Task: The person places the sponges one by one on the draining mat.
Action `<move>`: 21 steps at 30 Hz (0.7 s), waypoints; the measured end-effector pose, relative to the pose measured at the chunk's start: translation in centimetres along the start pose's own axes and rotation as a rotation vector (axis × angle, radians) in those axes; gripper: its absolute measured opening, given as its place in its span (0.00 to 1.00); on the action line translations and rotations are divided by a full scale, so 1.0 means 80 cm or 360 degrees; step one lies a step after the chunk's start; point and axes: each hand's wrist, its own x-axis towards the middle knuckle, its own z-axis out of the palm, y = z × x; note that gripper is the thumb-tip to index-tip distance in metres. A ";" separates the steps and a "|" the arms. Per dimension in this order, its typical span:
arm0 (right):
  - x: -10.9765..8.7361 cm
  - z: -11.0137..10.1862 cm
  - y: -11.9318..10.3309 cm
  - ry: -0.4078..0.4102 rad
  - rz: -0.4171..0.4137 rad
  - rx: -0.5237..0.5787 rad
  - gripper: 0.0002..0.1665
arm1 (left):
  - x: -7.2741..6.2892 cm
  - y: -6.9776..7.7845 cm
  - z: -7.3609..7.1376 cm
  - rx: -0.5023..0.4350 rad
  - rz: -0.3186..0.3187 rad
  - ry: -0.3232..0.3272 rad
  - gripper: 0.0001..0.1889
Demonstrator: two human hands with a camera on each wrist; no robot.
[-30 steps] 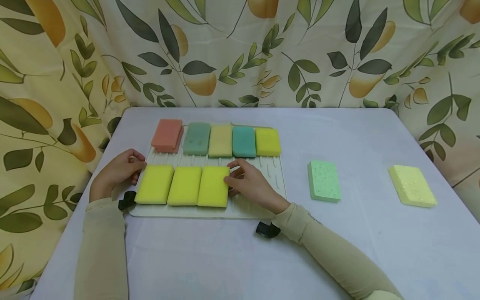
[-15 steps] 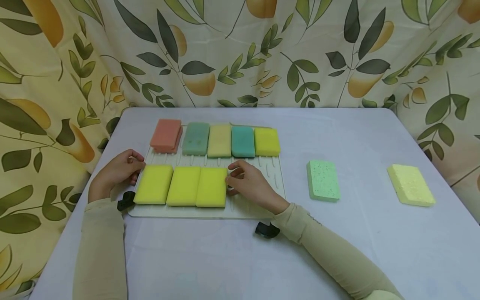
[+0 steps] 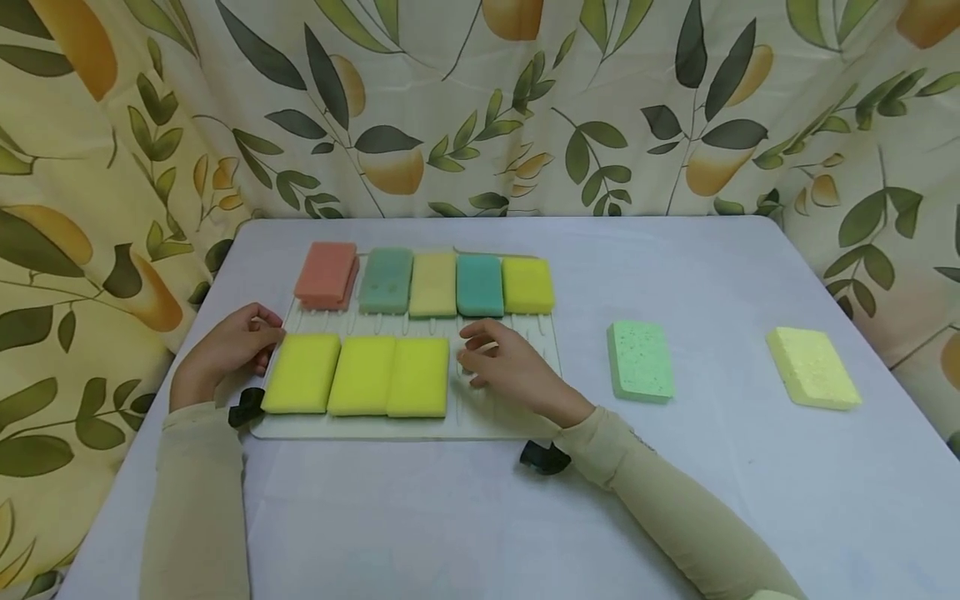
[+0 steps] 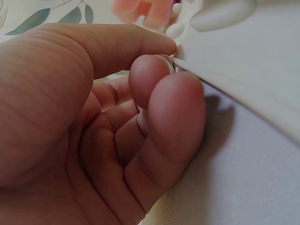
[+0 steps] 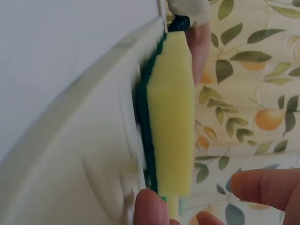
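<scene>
A white ribbed tray (image 3: 498, 417) lies on the table with two rows of sponges. Its front row holds three bright yellow sponges, the left (image 3: 302, 373), the middle (image 3: 360, 377) and the right (image 3: 417, 377); the latter two touch. My left hand (image 3: 225, 350) is at the tray's left edge, its thumb and curled fingers pinching the rim in the left wrist view. Just right of the front row, my right hand (image 3: 517, 371) hovers over the tray, fingers loosely bent and holding nothing. In the right wrist view, the nearest yellow sponge (image 5: 171, 117) shows a dark green scouring underside, apart from the fingers.
Along the tray's back row stand stacked pink sponges (image 3: 325, 275), a grey-green sponge (image 3: 386, 280), a pale yellow sponge (image 3: 432, 284), a teal sponge (image 3: 480, 284) and a yellow sponge (image 3: 528, 285). A light green sponge (image 3: 641, 362) and a pale yellow block (image 3: 813, 367) lie to the right.
The right-hand yellow sponge slid left against the middle one. My right hand then let go and drew slightly right. My left hand stays at the tray edge; the head view shifted a little.
</scene>
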 end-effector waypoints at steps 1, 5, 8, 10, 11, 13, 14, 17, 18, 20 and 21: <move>-0.001 -0.004 -0.001 0.0011 -0.0007 -0.0015 0.26 | -0.001 0.001 0.000 0.0002 0.0001 0.0003 0.18; -0.007 -0.026 -0.006 0.0081 -0.0026 -0.0045 0.28 | -0.003 0.002 0.000 0.0003 0.0015 0.0007 0.18; -0.010 -0.046 -0.009 0.0146 -0.0029 -0.0047 0.29 | -0.004 0.002 0.000 0.0001 0.0029 0.0004 0.18; -0.011 -0.059 -0.010 0.0190 -0.0014 -0.0053 0.29 | -0.004 0.003 0.001 0.0001 0.0038 0.0006 0.19; -0.012 -0.066 -0.010 0.0213 0.0003 -0.0064 0.29 | -0.003 0.003 0.001 0.0003 0.0041 0.0007 0.19; -0.012 -0.080 -0.010 0.0261 0.0030 -0.0093 0.30 | -0.003 0.003 0.001 0.0005 0.0044 0.0010 0.19; -0.012 -0.087 -0.010 0.0285 0.0050 -0.0105 0.30 | -0.003 0.003 0.001 0.0008 0.0043 0.0011 0.18; -0.015 -0.106 -0.011 0.0339 0.0092 -0.0147 0.32 | -0.003 0.003 0.002 0.0011 0.0041 0.0013 0.18; -0.017 -0.113 -0.011 0.0350 0.0098 -0.0157 0.33 | -0.003 0.003 0.003 0.0008 0.0039 0.0012 0.18; -0.021 -0.125 -0.012 0.0370 0.0114 -0.0195 0.34 | -0.003 0.003 0.003 0.0009 0.0037 0.0015 0.18; -0.023 -0.132 -0.012 0.0382 0.0118 -0.0222 0.35 | -0.003 0.003 0.003 0.0007 0.0038 0.0017 0.18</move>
